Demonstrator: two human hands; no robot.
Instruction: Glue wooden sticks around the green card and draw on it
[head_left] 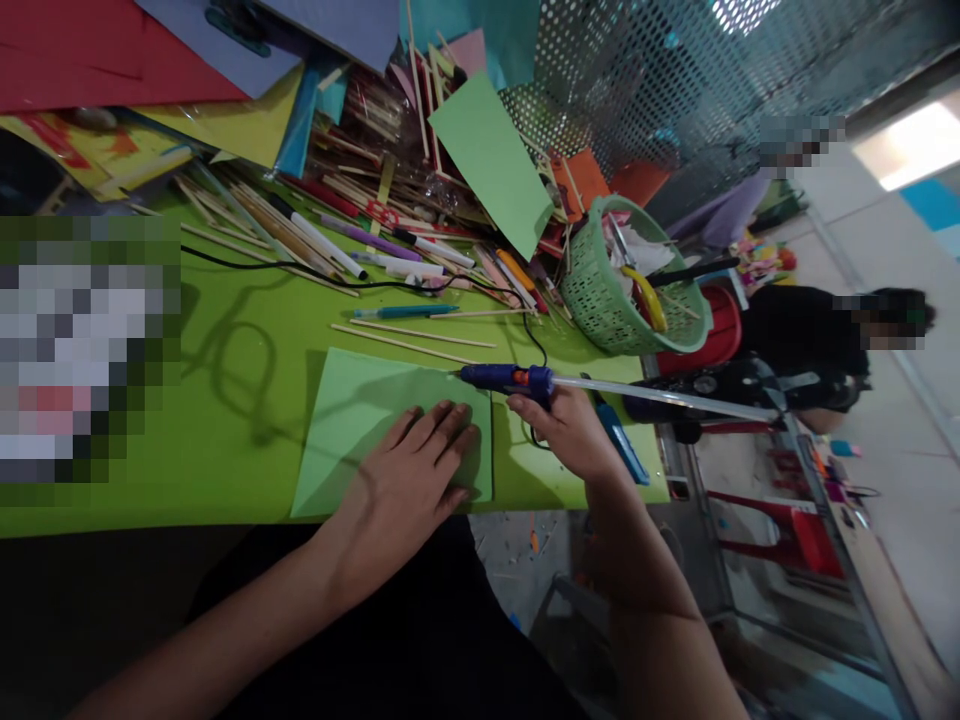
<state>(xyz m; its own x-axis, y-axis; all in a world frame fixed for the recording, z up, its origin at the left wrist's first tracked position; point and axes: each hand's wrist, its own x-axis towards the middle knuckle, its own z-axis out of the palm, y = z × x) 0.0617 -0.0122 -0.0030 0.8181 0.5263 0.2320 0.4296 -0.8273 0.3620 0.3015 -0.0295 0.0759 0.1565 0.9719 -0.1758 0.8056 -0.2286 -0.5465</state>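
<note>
Light-green paper sheet [337, 410] lying flat on a bright green tabletop [225, 400]. The left hand [416, 465] is spread over the sheet, palm down, holding nothing. The right hand [574, 430], its grip closed around a blue glue gun [506, 378], is beside the sheet's right side; the nozzle is at the sheet's far edge, and a long clear glue stick [667, 392] extends from the gun's back. Beyond the sheet lie thin wooden sticks [412, 345] and a teal pen [405, 312]; a green basket [600, 290] stands beyond it to the right.

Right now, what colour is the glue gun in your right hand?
The glue gun is dark blue with an orange patch, as the head view shows.
</note>
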